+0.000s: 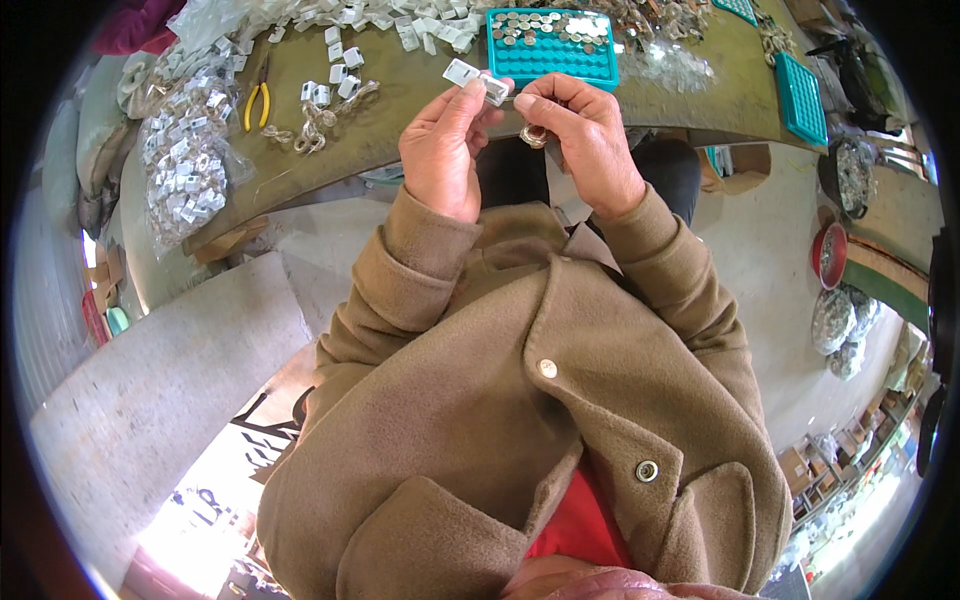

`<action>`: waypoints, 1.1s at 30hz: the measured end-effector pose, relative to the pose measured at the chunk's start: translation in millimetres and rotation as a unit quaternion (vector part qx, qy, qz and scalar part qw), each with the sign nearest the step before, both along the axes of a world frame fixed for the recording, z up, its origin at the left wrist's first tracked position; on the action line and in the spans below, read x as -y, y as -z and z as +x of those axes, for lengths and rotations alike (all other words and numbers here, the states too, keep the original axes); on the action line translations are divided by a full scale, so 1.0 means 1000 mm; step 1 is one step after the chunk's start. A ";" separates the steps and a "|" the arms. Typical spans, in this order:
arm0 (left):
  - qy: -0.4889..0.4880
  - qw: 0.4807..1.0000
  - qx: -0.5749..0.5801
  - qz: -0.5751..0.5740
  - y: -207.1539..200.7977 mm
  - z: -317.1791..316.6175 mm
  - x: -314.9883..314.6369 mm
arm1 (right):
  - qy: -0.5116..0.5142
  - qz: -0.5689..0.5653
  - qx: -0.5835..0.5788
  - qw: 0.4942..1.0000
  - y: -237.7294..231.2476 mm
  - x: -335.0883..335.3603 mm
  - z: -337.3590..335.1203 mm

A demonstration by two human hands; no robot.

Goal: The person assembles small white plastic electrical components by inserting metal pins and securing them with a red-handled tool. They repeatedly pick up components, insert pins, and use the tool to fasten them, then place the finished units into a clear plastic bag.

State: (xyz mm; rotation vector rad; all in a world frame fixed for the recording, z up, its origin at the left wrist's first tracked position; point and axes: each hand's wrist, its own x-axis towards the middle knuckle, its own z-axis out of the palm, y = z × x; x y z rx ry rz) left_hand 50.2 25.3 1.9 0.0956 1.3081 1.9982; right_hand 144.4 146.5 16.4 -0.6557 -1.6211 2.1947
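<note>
white case (462, 72) pinched in the left hand (442, 150) by the tabletop's (400, 85) near edge; right hand (592, 138) clutches coiled wire (534, 136): i'd keep it slack.

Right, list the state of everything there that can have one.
Left hand: closed on a white casing.
Right hand: closed on a looped piece.
Pliers: lying down, handles spread.
Teal tray beyond the hands: partly filled with discs.
Clear bag: filled with white pieces.
Coat: open at the collar.
</note>
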 end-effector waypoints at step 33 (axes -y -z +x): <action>-0.069 0.993 -0.088 -0.041 -0.004 0.007 -0.006 | 0.110 0.232 -0.025 0.966 0.010 0.019 -0.008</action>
